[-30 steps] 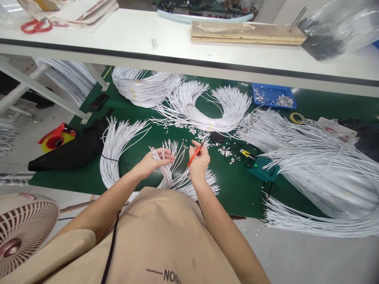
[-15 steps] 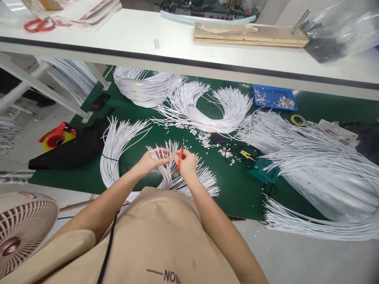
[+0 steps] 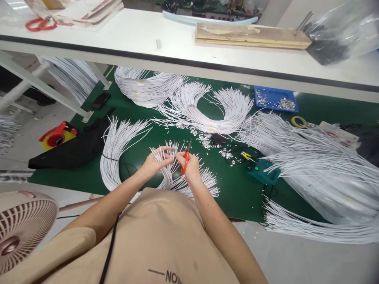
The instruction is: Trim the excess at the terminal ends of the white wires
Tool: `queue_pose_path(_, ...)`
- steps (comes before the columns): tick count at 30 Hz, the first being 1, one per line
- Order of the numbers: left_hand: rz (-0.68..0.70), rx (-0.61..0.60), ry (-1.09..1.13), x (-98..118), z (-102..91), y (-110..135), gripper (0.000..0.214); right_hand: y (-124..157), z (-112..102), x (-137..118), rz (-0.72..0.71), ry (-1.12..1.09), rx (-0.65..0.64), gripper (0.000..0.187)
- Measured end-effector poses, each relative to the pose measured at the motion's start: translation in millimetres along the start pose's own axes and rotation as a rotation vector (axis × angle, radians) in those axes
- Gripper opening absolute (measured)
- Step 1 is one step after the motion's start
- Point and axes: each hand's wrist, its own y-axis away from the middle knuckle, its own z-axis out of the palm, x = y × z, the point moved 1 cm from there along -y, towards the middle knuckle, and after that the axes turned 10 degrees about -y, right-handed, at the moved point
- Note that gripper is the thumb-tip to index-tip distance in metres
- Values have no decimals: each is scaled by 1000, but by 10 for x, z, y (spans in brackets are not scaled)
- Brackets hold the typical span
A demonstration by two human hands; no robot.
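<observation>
My left hand (image 3: pixel 154 165) is closed round a bundle of white wires (image 3: pixel 168 173) with metal tips, which fans out over the green mat (image 3: pixel 237 189). My right hand (image 3: pixel 191 165) grips a small red-handled cutter (image 3: pixel 186 159), its tip pointing up and away. The fingertips of both hands almost meet over the bundle's tipped ends. More of the same bundle spreads out below my right wrist.
Several curved bunches of white wires (image 3: pixel 207 106) lie across the mat, with a big heap at the right (image 3: pixel 319 165). Loose metal bits (image 3: pixel 207 140), a yellow tool (image 3: pixel 245 156), a teal box (image 3: pixel 265 171), a blue tray (image 3: pixel 275 100) and tape (image 3: pixel 298 121) lie about. A white shelf (image 3: pixel 177 51) overhangs. A fan (image 3: pixel 23 228) stands lower left.
My right hand came in from the right with the cutter and now sits against the left hand's fingertips. The cutter tipped from slanted to nearly upright.
</observation>
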Motion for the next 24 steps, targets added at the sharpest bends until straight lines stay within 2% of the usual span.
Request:
queue_pose_path(4, 31, -11, -44, -5, -7, 15, 45, -4, -100, 52, -67, 273, -7, 25)
queue_pose_path(9, -4, 12, -56, -8, -12, 8, 45, 47, -210, 120, -339, 875, -110, 18)
queue_pose_path(12, -41, 21, -60, 4, -9, 8, 48, 69, -233, 149, -456, 1096, -129, 13)
queue_pose_path(17, -83, 16, -51, 35, -3, 20, 50, 58, -244, 159, -520, 1267, -135, 14)
queue_pose_path(24, -113, 13, -36, 27, -17, 25, 53, 47, -276, 136, -596, 1375, -149, 22)
